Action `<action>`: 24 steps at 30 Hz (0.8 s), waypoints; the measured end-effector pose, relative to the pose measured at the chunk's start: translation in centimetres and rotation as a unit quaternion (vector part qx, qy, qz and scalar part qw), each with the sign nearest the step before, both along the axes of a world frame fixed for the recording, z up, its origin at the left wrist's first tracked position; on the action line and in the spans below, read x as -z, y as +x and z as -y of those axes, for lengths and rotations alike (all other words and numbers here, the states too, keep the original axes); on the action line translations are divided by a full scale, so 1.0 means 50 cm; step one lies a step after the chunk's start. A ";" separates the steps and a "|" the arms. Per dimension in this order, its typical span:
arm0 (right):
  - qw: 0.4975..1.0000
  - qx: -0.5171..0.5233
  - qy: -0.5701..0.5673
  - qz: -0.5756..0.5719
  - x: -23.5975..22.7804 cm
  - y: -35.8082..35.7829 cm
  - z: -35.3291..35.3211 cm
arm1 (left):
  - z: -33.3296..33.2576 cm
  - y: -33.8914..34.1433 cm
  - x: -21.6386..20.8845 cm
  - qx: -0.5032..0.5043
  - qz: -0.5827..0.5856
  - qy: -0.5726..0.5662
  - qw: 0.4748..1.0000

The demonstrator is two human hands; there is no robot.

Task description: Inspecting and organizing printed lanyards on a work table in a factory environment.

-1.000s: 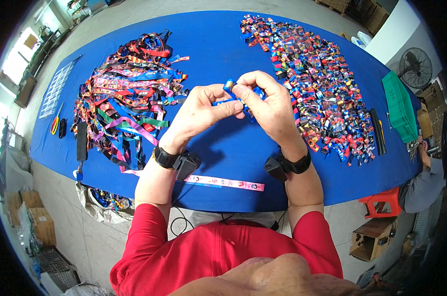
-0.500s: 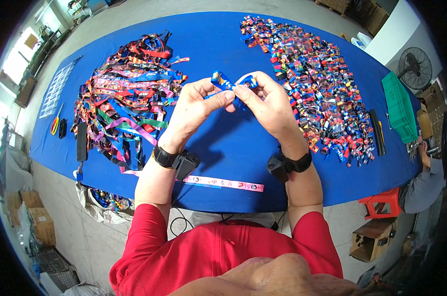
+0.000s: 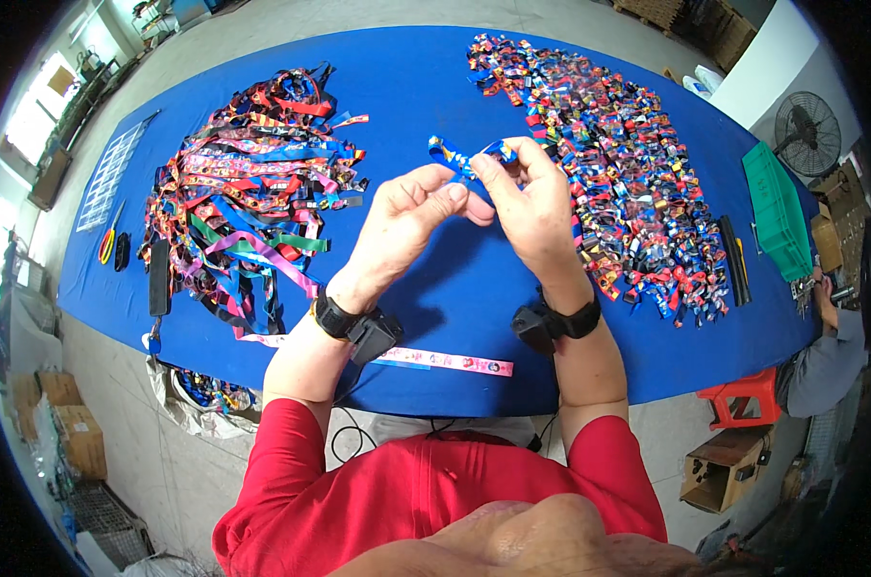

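Note:
Held up over the middle of the table is a ribbon bow (image 3: pixel 448 155), blue with yellow and white patches. My right hand (image 3: pixel 534 197) pinches it near its knot between thumb and fingers. Just below and left of the bow is my left hand (image 3: pixel 406 213), its thumb against its curled fingers. Whatever lies in that pinch is too small to make out. A printed pink ribbon strip (image 3: pixel 445 360) lies flat near the front edge, partly over a blue strip.
A heap of loose printed ribbons (image 3: pixel 252 178) covers the table's left part. Many finished-looking bows (image 3: pixel 637 183) spread over the right. Scissors (image 3: pixel 108 240) and a wire rack (image 3: pixel 118 168) lie far left; a green crate (image 3: pixel 777 212) stands right, near another person's sleeve (image 3: pixel 830 361).
My left hand has moved down slightly, off the bow's left loop. The right hand has shifted a little and keeps its pinch on the bow.

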State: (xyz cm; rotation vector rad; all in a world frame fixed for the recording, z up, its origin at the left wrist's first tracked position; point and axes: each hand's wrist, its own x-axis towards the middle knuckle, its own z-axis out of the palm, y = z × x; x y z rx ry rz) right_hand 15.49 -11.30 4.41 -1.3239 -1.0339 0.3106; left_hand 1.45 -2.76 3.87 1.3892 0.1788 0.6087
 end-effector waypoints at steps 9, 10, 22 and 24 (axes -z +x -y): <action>0.994 0.008 0.034 -0.108 -0.008 0.000 -0.002 | 0.026 0.000 -0.001 0.099 -0.005 -0.036 0.994; 0.994 0.008 0.034 -0.107 -0.009 0.002 -0.001 | 0.026 0.000 -0.003 0.099 -0.004 -0.035 0.994; 0.991 0.001 0.052 -0.124 -0.054 0.002 0.034 | 0.026 -0.036 -0.051 0.189 -0.147 0.074 0.968; 0.991 -0.011 0.036 -0.129 -0.062 0.003 0.041 | 0.011 -0.046 -0.062 0.179 -0.192 0.144 0.954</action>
